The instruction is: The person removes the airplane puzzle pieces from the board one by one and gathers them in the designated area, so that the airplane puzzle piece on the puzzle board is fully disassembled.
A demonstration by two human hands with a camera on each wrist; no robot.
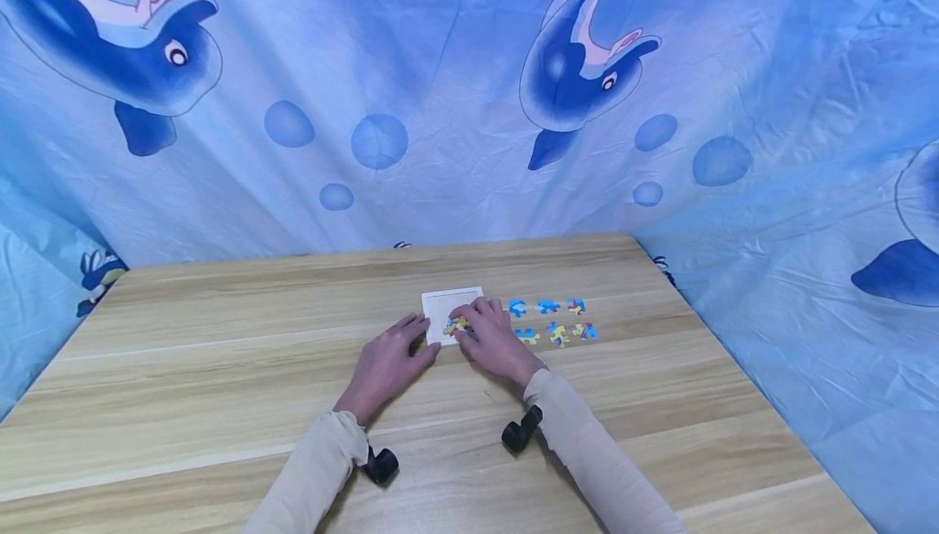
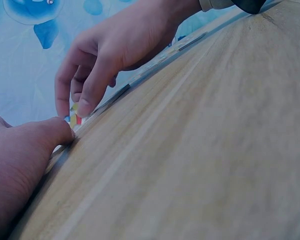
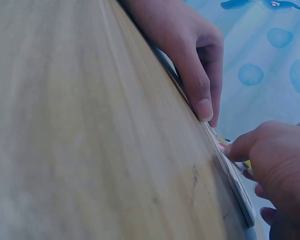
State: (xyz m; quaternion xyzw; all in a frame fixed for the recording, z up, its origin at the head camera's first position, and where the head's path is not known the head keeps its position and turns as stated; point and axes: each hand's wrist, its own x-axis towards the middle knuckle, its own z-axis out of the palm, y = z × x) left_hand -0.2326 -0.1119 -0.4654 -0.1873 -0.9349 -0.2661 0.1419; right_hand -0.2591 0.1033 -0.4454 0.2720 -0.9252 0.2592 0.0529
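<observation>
A white puzzle tray [image 1: 440, 303] lies flat on the table between both hands. At its lower left corner my left hand [image 1: 387, 361] holds the frame, with the thumb at the near edge and the fingers along the left side. My right hand [image 1: 490, 344] reaches over the tray's right part and pinches a yellow, red and blue puzzle piece [image 2: 79, 120] low against it. Other colored pieces [image 1: 451, 328] show beside those fingertips; the hand hides part of them. In the right wrist view the left thumb [image 3: 204, 109] presses near the tray's edge.
Several loose blue and yellow puzzle pieces [image 1: 557, 333] lie in two rows right of the tray, on the wooden table [image 1: 220, 403]. A blue curtain [image 1: 455, 69] with dolphins hangs behind the table and along its sides. Each wrist carries a small black camera [image 1: 381, 465].
</observation>
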